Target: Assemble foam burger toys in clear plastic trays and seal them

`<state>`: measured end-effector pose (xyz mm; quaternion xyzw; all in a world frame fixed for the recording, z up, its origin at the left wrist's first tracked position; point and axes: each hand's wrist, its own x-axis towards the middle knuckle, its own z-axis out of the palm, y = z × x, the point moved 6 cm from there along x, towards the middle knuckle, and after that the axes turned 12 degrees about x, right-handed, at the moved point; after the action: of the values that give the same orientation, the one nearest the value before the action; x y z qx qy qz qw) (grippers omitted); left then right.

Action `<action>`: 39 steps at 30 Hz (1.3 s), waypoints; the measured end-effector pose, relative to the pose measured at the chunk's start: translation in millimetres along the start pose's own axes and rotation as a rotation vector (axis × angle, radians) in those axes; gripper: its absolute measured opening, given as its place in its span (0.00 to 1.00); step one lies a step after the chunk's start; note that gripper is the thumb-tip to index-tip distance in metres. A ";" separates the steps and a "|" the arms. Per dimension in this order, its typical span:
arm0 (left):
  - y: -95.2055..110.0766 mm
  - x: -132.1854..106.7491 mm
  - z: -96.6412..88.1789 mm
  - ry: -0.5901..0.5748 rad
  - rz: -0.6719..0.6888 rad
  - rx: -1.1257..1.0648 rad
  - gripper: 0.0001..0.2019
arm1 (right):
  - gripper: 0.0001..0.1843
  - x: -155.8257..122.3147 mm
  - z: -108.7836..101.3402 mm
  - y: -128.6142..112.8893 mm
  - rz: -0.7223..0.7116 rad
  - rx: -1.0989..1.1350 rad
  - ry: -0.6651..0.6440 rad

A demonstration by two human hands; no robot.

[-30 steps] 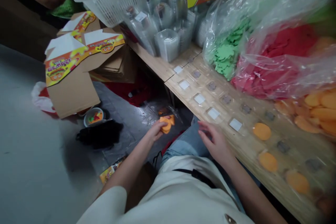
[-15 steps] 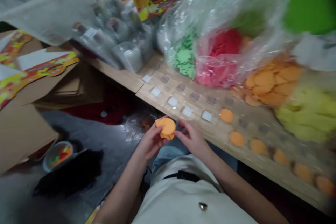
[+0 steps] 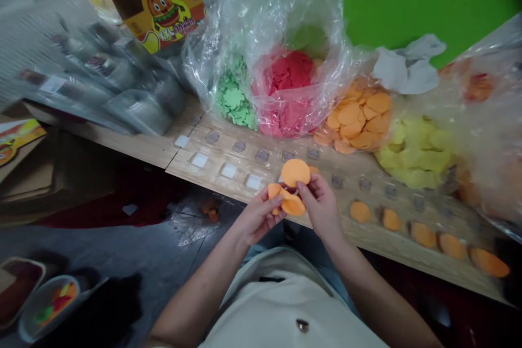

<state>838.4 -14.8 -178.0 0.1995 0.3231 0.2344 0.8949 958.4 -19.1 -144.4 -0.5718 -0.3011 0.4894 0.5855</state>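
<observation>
My left hand [image 3: 258,217] and my right hand [image 3: 321,205] meet above the front edge of a wooden bench [image 3: 391,239]. Between them is a small stack of orange foam discs [image 3: 294,185]. My right fingers pinch the top disc [image 3: 295,172], and my left fingers hold the lower, overlapping pieces [image 3: 274,194]. The discs hide part of both hands' fingers. A row of single orange discs [image 3: 391,219] lies on the bench to the right of my right hand. Several small clear squares [image 3: 228,171] are set out to the left.
Clear bags hold green foam shapes [image 3: 233,99], red foam [image 3: 285,87], orange discs [image 3: 354,119] and yellow foam [image 3: 416,152]. Stacked plastic containers [image 3: 122,81] stand back left beside a burger-printed box [image 3: 163,13]. A small bowl [image 3: 49,307] sits on the floor below left.
The view has swung right and along the bench, bringing the bags forward. The orange stack has risen, and my hands have fanned its discs apart, with the top disc now lifted.
</observation>
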 end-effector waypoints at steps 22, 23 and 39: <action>40.9 2.8 -11.9 0.059 0.396 1.361 0.29 | 0.14 33.1 -22.8 11.4 -0.489 -1.282 -0.189; 42.3 6.0 -9.5 0.064 0.418 1.367 0.28 | 0.14 30.4 -33.6 8.6 -0.479 -1.310 -0.099; 53.7 -56.7 -105.3 0.814 0.368 0.386 0.20 | 0.15 43.8 45.6 37.9 0.075 -0.347 -0.174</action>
<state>713.4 19.3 -198.2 0.3079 0.6439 0.3835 0.5860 923.0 33.2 -182.6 -0.6304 -0.4091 0.4992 0.4313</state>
